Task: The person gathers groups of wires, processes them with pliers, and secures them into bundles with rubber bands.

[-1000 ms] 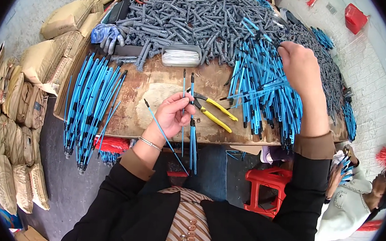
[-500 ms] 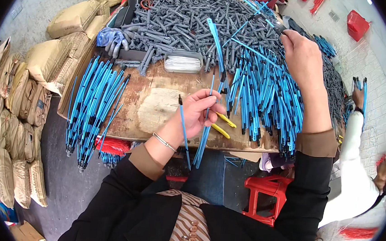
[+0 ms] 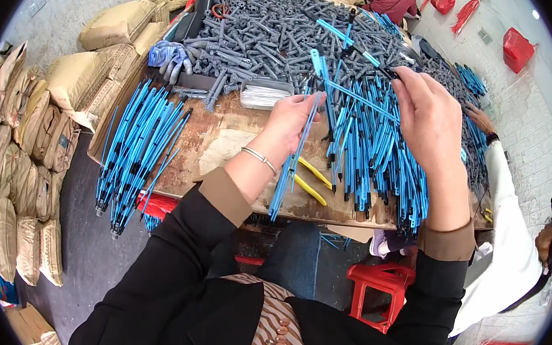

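Observation:
My left hand (image 3: 285,122) is closed around a few thin blue plastic sticks (image 3: 282,189), whose lower ends hang past the table's front edge. My right hand (image 3: 428,116) is raised over the pile of blue sticks (image 3: 381,158), thumb and fingers pinching the black end of a blue stick (image 3: 358,48) that points up and left. Other blue sticks (image 3: 320,66) stand up between the hands; what holds them is hidden. Below the left hand lies a tool with yellow handles (image 3: 313,183), its head covered. Behind that hand sits a small tray (image 3: 247,84) of thin white strips (image 3: 266,97).
Grey plastic tube-like parts (image 3: 268,29) are heaped across the wooden table (image 3: 223,139). A blue stick bundle (image 3: 136,152) overhangs the left edge, near a blue-grey glove (image 3: 170,60). Sacks (image 3: 19,185) are stacked left. A red stool (image 3: 379,284) and a white-sleeved co-worker (image 3: 500,252) are at right.
My left hand has moved up and away from me, turning over with its sticks. My right hand has come slightly lower and nearer. The co-worker's hand has reached onto the pile.

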`<state>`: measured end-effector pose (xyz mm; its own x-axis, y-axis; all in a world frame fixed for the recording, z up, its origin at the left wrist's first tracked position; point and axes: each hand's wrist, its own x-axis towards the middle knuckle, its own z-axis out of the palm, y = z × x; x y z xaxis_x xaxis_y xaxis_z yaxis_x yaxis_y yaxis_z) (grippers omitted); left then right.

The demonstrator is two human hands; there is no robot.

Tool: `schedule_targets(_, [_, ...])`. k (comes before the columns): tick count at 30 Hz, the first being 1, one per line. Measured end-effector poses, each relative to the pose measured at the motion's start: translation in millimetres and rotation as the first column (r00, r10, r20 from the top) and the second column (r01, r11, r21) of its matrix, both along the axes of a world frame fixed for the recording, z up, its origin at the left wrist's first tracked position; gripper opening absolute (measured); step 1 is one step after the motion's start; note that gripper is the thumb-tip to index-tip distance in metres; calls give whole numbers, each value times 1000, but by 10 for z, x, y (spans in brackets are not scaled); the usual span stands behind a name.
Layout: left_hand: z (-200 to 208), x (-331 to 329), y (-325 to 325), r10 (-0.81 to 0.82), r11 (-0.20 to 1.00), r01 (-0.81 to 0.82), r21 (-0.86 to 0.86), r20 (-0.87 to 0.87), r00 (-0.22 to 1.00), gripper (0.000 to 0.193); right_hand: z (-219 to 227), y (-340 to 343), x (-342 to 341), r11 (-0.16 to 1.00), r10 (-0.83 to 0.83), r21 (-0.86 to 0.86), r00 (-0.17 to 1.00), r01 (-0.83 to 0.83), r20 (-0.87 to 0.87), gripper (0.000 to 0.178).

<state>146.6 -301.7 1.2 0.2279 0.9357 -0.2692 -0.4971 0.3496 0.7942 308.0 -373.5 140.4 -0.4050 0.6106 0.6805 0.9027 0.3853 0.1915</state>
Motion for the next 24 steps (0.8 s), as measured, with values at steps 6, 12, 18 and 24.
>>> schedule_targets(6, [-55, 201, 164, -18, 995, 46, 83, -319, 948, 22, 4, -153, -64, 956, 236, 162, 970, -243, 62, 17])
schedule_targets(12, [-140, 236, 208, 143, 976, -121, 181, -109, 984, 17, 379, -490, -41, 962, 124, 269, 962, -56, -243, 21])
schedule_targets(18, [106, -77, -40, -78, 967, 23, 253, 209, 975, 18, 244, -655, 525, 964, 101, 231, 621, 133, -777, 19])
schedule_targets(24, [18, -673, -394, -742, 626, 404, 668, 351, 571, 20, -98, -1078, 316, 656, 0, -278, 368, -702, -930, 16])
